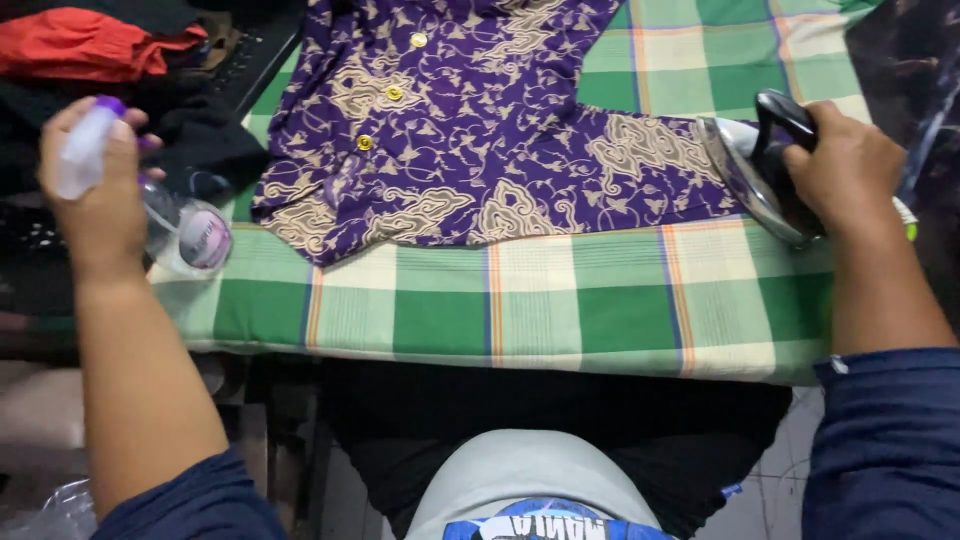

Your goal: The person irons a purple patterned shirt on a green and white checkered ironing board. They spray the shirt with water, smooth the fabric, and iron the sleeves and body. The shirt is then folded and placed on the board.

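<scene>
A purple patterned shirt (470, 130) with yellow buttons lies spread on a green checked cloth (560, 300) covering the board. My right hand (845, 165) grips the black handle of an iron (755, 175), tilted up on its heel at the shirt's right edge, its metal soleplate facing left. My left hand (95, 190) is raised at the left edge, closed around a clear spray bottle (85, 145) with a purple top. A second clear plastic bottle (190, 230) lies on the cloth just right of that hand.
Folded red clothing (90, 45) and dark clothing (200, 130) are piled at the back left. The board's near edge runs across the middle, above my lap (530, 480). A dark surface borders the far right.
</scene>
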